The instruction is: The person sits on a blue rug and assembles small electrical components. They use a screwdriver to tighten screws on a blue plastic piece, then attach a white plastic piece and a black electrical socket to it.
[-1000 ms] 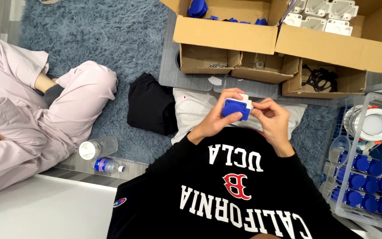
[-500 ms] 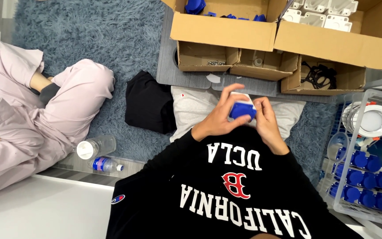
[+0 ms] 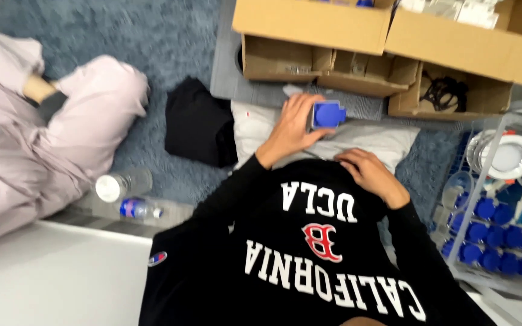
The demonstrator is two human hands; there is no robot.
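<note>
Left grip point(image 3: 291, 125) outstretched, apparently clasping blue socket point(image 3: 327, 114).

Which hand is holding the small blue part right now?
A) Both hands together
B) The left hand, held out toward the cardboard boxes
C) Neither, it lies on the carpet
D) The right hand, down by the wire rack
B: the left hand alone grips the small blue part near the cardboard boxes, while the right hand rests empty on the black sweatshirt.
</note>
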